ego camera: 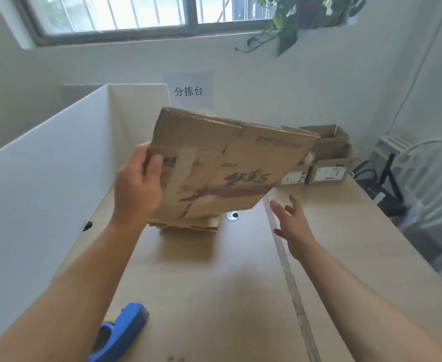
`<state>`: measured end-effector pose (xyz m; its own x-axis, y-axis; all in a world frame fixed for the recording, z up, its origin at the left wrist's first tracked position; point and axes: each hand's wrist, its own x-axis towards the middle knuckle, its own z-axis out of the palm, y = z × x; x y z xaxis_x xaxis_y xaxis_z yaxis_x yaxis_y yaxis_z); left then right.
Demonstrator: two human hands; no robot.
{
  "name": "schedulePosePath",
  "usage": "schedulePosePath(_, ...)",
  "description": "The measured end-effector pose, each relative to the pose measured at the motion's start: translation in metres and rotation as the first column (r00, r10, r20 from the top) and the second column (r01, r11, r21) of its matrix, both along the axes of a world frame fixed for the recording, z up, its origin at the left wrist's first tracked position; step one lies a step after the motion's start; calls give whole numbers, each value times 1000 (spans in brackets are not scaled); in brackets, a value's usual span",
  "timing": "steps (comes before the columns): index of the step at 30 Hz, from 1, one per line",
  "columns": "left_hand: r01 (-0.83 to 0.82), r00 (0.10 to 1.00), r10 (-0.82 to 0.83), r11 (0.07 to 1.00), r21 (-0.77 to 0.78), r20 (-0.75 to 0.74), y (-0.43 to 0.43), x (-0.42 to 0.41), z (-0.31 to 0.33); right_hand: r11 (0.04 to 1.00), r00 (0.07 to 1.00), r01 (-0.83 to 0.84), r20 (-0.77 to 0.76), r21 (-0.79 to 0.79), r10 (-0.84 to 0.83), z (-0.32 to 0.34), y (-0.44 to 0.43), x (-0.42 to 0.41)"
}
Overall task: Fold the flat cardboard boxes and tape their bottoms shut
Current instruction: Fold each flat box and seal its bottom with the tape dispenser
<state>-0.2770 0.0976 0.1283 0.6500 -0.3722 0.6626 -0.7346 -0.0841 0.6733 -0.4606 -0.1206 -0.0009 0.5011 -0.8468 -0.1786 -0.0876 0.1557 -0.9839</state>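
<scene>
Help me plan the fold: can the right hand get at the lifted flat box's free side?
Probably yes. The right hand is open just below the flat box at its lower right corner, with only air between; the left hand grips the opposite edge.

Soft daylight pours from the blown-out barred window (110,11), lighting the pale room evenly. A faint, diffuse shadow lies on the light wooden table (214,296) beneath the flat brown cardboard box (240,158), its print motion-blurred. Wide-angle distortion bends the edges; the blue plastic tape dispenser (121,333) looks soft.
</scene>
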Motion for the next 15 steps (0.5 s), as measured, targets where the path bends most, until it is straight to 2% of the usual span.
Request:
schedulePosePath(3, 64, 973, -64, 998, -4, -221, 23, -21, -25, 999, 997, 28, 77, 37, -31, -2, 3, -37)
schedulePosePath(7, 112, 877, -137, 990, -80, -460, 50, -48, -68, 997, 987, 7, 159, 81, -20, -14, 15, -76)
schedulePosePath(11, 130, 809, -148, 989, -72, -568, 73, -64, -104, 999, 993, -24, 114, 48, 18, -33, 29, -110)
schedulePosePath(13, 162, 792, -133, 987, -4, -597, 80, -67, -122, 998, 995, -52, 86, 17, 51, -43, 39, -123)
schedulePosePath(15, 217, 802, -103, 968, 127, -588, 84, -70, -140, 995, 992, -95, 82, -18, 96, -49, 52, -130)
